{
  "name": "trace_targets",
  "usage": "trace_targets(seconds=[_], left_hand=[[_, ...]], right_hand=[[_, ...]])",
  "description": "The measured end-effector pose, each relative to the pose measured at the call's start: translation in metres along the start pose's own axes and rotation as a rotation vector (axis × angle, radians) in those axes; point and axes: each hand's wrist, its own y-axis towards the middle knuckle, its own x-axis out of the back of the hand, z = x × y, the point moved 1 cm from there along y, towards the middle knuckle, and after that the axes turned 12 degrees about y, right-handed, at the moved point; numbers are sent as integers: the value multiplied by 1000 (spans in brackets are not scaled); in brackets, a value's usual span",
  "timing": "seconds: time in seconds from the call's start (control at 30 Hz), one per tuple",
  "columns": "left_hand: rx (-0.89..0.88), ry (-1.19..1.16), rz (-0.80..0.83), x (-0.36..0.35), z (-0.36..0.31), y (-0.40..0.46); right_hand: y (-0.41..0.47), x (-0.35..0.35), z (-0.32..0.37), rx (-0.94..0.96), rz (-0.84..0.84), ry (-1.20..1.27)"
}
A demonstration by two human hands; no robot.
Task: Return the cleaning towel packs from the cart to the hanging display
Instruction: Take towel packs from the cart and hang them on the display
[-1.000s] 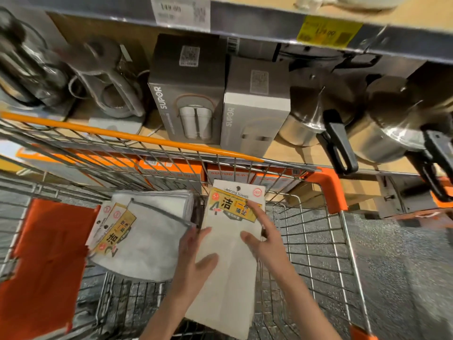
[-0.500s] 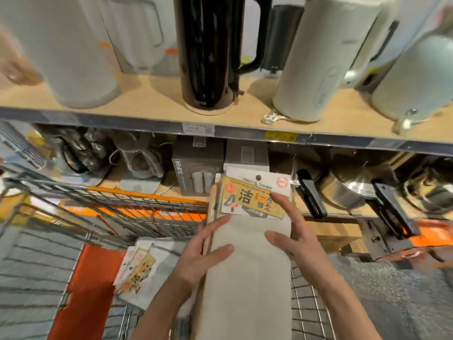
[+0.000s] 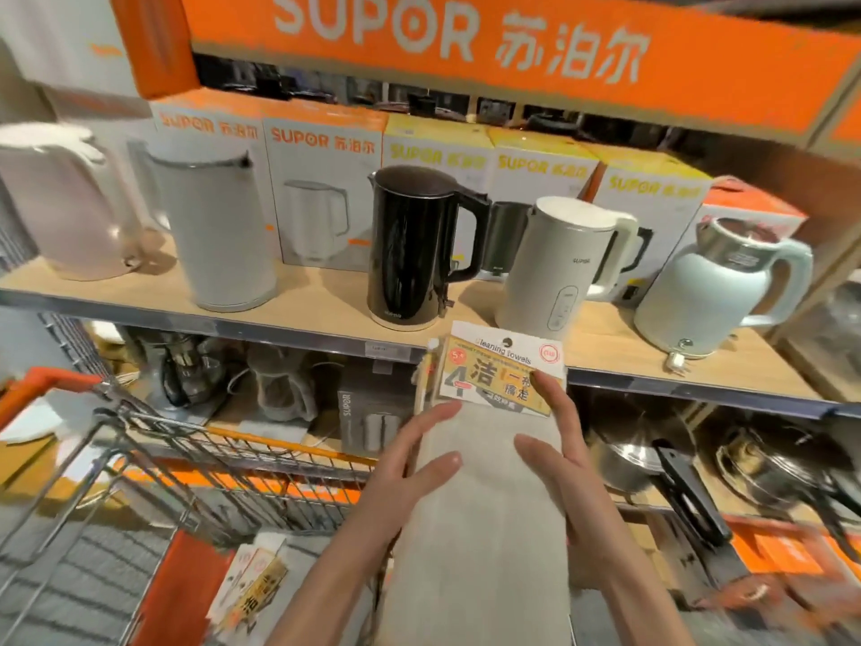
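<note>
- Left hand (image 3: 410,463) spread, fingers straight, laid flat against the left edge of the towel pack (image 3: 489,496); thumb on the front face.
- Right hand (image 3: 561,459) likewise spread, straight fingers along the pack's right edge, index tip reaching up onto the yellow label (image 3: 501,377).
- Pack held upright between both palms, above the cart (image 3: 195,440), in front of the shelf edge (image 3: 289,331).
- Second pack (image 3: 254,594) lying in the cart, near its right side, below and left of the left forearm.
- Label header read "Cleaning Towels"; large "4" and Chinese characters beneath, a red round mark at the top right corner.
- Orange sign (image 3: 466,44) overhead read "SUPOR", with Chinese characters after it.
- Black kettle (image 3: 414,247) standing mid-shelf, "SUPOR" near its base; white kettle (image 3: 559,263) beside it, same brand on the body.
- Boxes (image 3: 321,188) along the shelf's back edge marked "SUPOR".
</note>
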Motion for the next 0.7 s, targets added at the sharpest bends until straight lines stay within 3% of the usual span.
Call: trace_targets(seconds=[0.37, 0.5, 0.7], left_hand=[[-163, 19, 166, -3, -52, -19], [-219, -23, 250, 4, -57, -34], [-189, -81, 515, 12, -53, -70]], right_hand=[[-48, -28, 46, 168, -124, -57], [-84, -53, 46, 308, -307, -204], [-164, -100, 29, 417, -600, -376]])
